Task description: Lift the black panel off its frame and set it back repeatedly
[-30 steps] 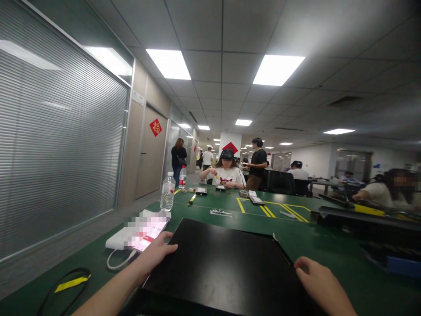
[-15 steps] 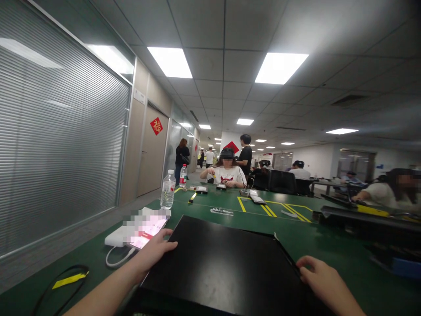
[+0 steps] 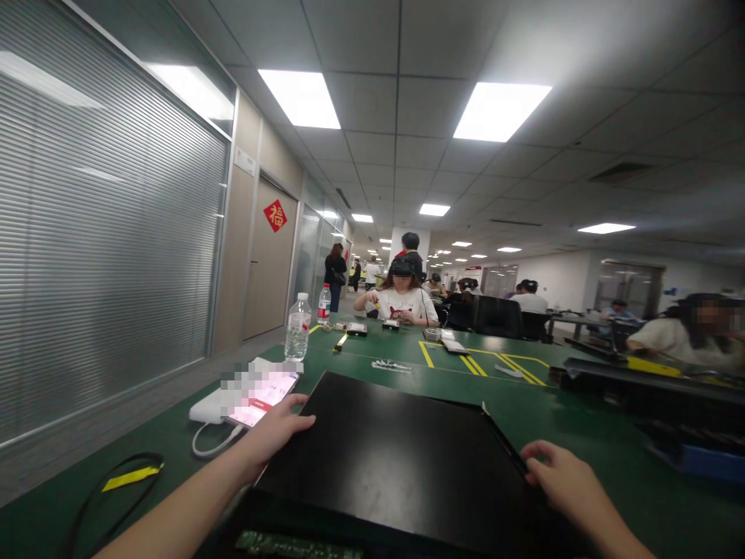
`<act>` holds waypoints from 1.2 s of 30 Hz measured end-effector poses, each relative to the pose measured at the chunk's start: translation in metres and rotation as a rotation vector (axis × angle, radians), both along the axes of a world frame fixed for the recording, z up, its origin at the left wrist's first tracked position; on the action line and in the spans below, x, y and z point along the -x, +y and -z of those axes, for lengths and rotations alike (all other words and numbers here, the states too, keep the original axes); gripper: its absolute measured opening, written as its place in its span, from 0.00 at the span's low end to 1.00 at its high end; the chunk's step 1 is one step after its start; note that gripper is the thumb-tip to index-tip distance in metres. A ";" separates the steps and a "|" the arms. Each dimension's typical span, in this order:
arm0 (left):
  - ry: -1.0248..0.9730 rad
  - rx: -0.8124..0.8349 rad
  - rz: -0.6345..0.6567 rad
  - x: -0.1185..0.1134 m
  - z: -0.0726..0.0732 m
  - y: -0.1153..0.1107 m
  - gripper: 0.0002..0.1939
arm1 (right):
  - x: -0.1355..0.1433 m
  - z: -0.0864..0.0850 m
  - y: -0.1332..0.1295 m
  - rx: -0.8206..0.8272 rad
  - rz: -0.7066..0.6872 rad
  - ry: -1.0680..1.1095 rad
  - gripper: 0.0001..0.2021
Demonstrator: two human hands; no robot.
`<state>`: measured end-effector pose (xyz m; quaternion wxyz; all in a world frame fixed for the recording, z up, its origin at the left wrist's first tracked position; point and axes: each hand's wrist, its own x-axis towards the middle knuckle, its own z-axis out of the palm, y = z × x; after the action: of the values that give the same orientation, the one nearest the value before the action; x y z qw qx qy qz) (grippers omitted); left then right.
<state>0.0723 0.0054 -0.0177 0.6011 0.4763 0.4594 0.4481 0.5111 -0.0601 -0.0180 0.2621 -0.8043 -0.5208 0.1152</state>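
A flat black screen panel (image 3: 401,450) lies in front of me, its near edge closest to my body. My left hand (image 3: 282,431) grips its left edge, thumb over the top face and fingers at the side. At the right edge my right hand (image 3: 556,470) is closed, thumb and forefinger pinching a thin black frame strip (image 3: 504,439) that runs along that side. A small pale bit shows at the strip's far corner. Below the near edge, part of a green circuit board (image 3: 291,543) is visible.
A phone (image 3: 265,400) on a white cable, a water bottle (image 3: 298,330) and a black strap (image 3: 148,497) with yellow tape are on the left of the green table (image 3: 355,365). Dark panels (image 3: 634,380) and a blue box (image 3: 713,462) stand right. A co-worker (image 3: 404,303) sits opposite.
My view has tipped down slightly, and more of the circuit board shows at the near edge. Both hands keep their places on the panel. A standing person behind has shifted left.
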 end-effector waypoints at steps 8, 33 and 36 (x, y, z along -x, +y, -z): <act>0.047 -0.189 -0.025 0.002 0.005 0.004 0.21 | -0.004 0.004 0.001 -0.001 -0.005 0.017 0.15; 0.543 -0.251 -0.056 0.008 0.016 0.008 0.11 | 0.004 0.000 -0.003 -0.024 -0.021 -0.027 0.14; 0.565 -0.266 -0.049 0.009 0.017 0.008 0.12 | 0.006 -0.001 -0.004 -0.030 -0.024 -0.031 0.14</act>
<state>0.0638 0.0132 -0.0347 0.3710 0.6452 0.5569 0.3688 0.5054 -0.0643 -0.0169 0.2647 -0.7957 -0.5360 0.0979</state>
